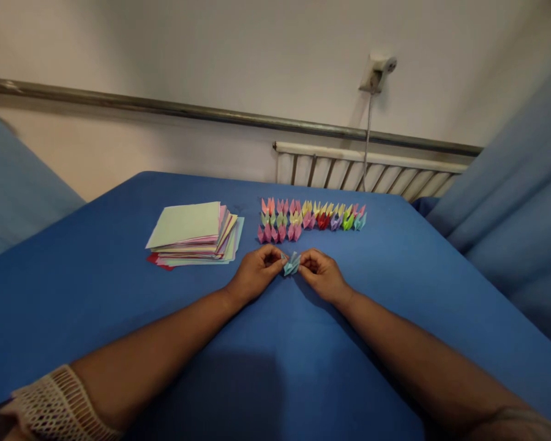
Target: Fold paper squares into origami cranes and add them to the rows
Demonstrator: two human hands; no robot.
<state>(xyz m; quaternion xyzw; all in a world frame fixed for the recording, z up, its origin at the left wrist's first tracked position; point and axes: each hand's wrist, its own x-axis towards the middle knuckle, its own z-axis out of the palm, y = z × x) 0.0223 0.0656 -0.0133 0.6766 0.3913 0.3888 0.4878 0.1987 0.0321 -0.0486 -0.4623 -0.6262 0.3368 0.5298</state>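
Between my two hands is a small light-blue folded paper crane (292, 264), held just above or on the blue table cover. My left hand (262, 267) pinches its left side between thumb and fingers. On the opposite side, my right hand (322, 274) pinches the crane's right edge in the same way. Just beyond the hands stand rows of finished paper cranes (295, 231) in pink, yellow, red, purple, green and light blue.
A stack of coloured paper sheets (188, 225) lies left of the cranes on the blue table (275, 355). Behind the table are a metal rail (183, 109), a radiator (340, 171) and a wall socket (375, 76) with a cord. Blue curtains (523, 220) hang at both sides.
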